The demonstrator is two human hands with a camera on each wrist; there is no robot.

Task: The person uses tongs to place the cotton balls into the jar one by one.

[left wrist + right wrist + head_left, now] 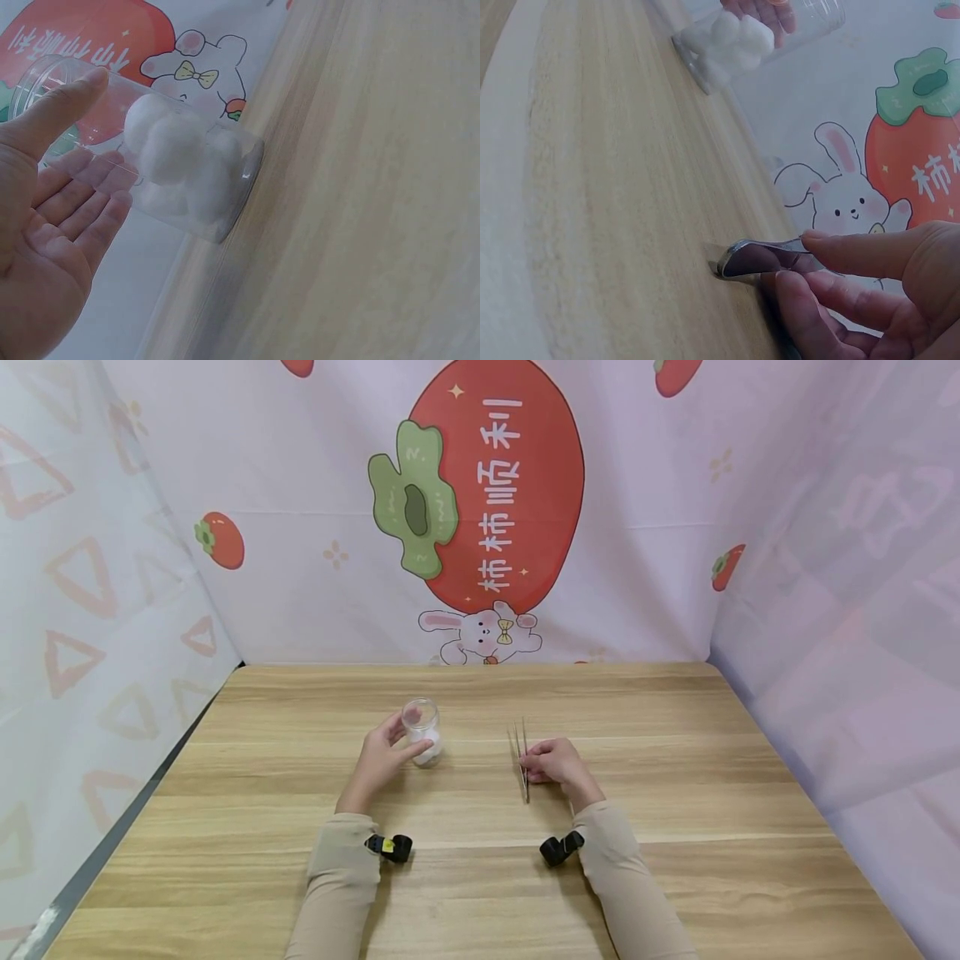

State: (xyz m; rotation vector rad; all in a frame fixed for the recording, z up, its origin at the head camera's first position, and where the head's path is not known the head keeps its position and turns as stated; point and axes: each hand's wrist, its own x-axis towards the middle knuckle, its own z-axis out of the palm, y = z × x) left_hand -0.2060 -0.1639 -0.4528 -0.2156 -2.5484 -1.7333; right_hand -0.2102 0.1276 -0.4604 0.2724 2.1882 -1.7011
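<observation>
A lidless clear plastic jar (422,717) stands upright on the table, left of the middle. White cotton balls (176,150) fill its lower part. My left hand (380,760) holds the jar from the left, thumb on the near side and fingers behind it. To the right, my right hand (557,762) pinches metal tweezers (522,768) between thumb and fingers. The two tips of the tweezers point away from me and stand apart. In the right wrist view, their bent end (724,264) is low by the tabletop, and the fingers partly hide the arms.
The wood-grain table (480,868) extends around both hands. Behind it hangs a printed cloth (637,593) with a persimmon and a rabbit. More cloth covers the left and right sides. Each wrist wears a small black camera (561,848).
</observation>
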